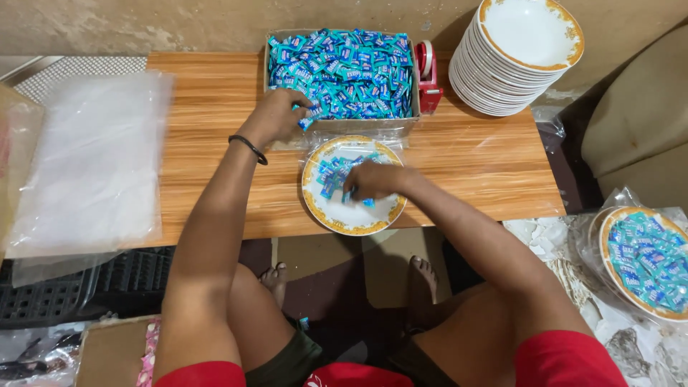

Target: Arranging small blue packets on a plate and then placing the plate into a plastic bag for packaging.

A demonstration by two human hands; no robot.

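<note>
- The plate [352,219], round and white with a gold rim, lies flat near the front edge of the wooden table [215,107]; being round, it has no long axis. A clear wrapper lies under it.
- One cardboard box [341,126] of blue candy sachets [344,72] stands just behind the plate, its long side running left to right.
- The left hand [276,116] reaches into the box's front left corner, fingers curled and pinching a few sachets.
- The right hand [374,179] rests on the plate, fingers bent down onto a small heap of sachets [331,175]; I cannot tell whether it grips any.
- One stack of matching plates [512,64] stands at the back right, too many to count.
- One red tape dispenser [428,77] touches the box's right side.
- One filled, bagged plate [645,261] sits off the table to the right.
- A pile of clear plastic bags [86,165] covers the table's left end.
</note>
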